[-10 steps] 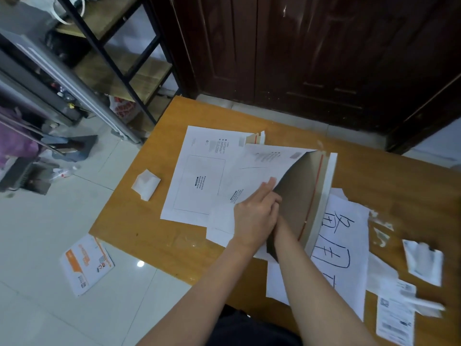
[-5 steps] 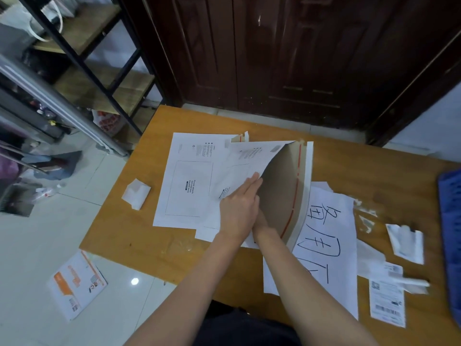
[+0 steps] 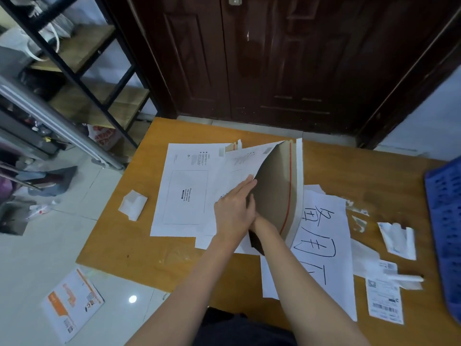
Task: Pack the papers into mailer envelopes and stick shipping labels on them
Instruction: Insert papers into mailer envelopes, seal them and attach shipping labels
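Observation:
A white cardboard mailer envelope [image 3: 274,191] stands open on the wooden table [image 3: 139,248], showing its brown inside and a red tear strip. My left hand [image 3: 234,211] holds its upper white panel lifted. My right hand [image 3: 260,223] reaches into the mouth; only the wrist shows, the fingers are hidden inside. A second mailer [image 3: 187,188] lies flat to the left, partly under the open one. A white paper with large handwritten characters [image 3: 321,236] lies to the right under my right forearm. A shipping label [image 3: 384,300] lies at the front right.
A blue plastic basket [image 3: 446,221] stands at the right edge. Torn label backings [image 3: 399,239] and a white pen [image 3: 406,278] lie near it. A folded white scrap [image 3: 133,204] sits left. An orange-white packet [image 3: 72,303] lies on the floor. A dark door and a shelf rack stand behind.
My view has tilted up and shifted right, bringing the blue basket in. Both hands stay at the open mailer, right hand still inside its mouth.

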`<action>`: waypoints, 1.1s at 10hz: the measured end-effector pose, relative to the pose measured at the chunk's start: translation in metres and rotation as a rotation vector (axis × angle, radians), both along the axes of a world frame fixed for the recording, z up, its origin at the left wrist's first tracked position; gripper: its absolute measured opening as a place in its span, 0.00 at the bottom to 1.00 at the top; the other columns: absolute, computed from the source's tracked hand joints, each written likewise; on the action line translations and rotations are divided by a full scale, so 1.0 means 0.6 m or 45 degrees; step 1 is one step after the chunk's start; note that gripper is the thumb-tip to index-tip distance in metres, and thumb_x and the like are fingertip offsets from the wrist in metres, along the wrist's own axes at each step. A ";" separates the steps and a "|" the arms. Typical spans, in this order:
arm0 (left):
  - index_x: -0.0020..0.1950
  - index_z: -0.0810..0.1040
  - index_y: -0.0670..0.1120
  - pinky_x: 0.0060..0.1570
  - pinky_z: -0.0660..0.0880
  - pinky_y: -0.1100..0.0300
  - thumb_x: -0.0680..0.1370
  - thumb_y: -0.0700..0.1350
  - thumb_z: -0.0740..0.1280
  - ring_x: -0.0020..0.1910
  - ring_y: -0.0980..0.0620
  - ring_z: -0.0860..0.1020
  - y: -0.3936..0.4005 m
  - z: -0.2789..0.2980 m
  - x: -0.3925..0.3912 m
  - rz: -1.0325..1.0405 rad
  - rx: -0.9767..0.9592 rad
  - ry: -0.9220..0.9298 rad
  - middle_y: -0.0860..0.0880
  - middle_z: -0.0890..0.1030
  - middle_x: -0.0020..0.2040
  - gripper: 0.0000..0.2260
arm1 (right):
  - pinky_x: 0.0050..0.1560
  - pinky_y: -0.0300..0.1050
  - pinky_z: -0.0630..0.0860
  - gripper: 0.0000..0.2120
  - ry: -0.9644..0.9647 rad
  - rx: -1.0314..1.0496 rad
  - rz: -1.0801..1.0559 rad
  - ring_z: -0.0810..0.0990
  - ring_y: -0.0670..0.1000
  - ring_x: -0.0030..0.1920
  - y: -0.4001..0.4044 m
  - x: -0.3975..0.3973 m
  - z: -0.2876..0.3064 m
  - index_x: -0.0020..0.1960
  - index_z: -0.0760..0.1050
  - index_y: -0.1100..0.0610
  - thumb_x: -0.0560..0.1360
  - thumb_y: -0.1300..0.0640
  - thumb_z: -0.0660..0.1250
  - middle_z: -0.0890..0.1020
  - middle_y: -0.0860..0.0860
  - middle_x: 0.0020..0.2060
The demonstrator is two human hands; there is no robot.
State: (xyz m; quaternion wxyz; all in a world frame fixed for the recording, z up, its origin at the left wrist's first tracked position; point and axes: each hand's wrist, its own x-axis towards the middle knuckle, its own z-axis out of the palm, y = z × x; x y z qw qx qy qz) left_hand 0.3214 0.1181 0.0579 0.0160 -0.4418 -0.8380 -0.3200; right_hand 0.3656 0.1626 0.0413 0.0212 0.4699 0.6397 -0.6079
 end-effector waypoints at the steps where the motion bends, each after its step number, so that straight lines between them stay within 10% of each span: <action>1: 0.58 0.82 0.51 0.37 0.74 0.67 0.73 0.38 0.71 0.45 0.55 0.83 0.009 0.002 0.003 0.029 -0.037 -0.072 0.55 0.82 0.58 0.16 | 0.40 0.31 0.71 0.10 0.011 0.159 0.163 0.69 0.40 0.37 0.028 0.012 0.023 0.49 0.73 0.55 0.82 0.64 0.53 0.73 0.46 0.41; 3: 0.56 0.83 0.52 0.34 0.72 0.65 0.75 0.38 0.67 0.41 0.51 0.83 0.024 -0.016 0.024 0.009 -0.121 -0.050 0.54 0.83 0.56 0.14 | 0.44 0.45 0.78 0.07 -0.229 0.368 0.003 0.83 0.51 0.33 0.088 0.080 0.068 0.41 0.74 0.52 0.74 0.57 0.59 0.83 0.51 0.38; 5: 0.57 0.82 0.54 0.38 0.68 0.67 0.79 0.42 0.62 0.48 0.51 0.82 0.040 -0.036 0.067 0.049 -0.284 -0.125 0.54 0.83 0.56 0.13 | 0.43 0.43 0.70 0.07 -0.302 0.482 -0.905 0.77 0.53 0.48 0.122 0.177 0.041 0.52 0.74 0.54 0.75 0.57 0.61 0.79 0.49 0.50; 8: 0.50 0.73 0.44 0.34 0.73 0.61 0.71 0.39 0.70 0.46 0.49 0.75 0.040 -0.055 0.062 0.005 -0.295 -0.082 0.46 0.76 0.48 0.10 | 0.60 0.46 0.65 0.35 -1.108 0.395 -0.590 0.66 0.57 0.62 0.061 0.269 -0.074 0.69 0.56 0.58 0.71 0.46 0.69 0.61 0.56 0.67; 11: 0.45 0.80 0.47 0.60 0.70 0.54 0.76 0.37 0.66 0.69 0.45 0.68 0.039 -0.058 0.060 -0.099 -0.191 -0.220 0.46 0.72 0.70 0.06 | 0.59 0.50 0.65 0.28 -1.150 0.512 -0.680 0.69 0.57 0.61 0.055 0.291 -0.076 0.67 0.59 0.58 0.71 0.57 0.67 0.69 0.55 0.61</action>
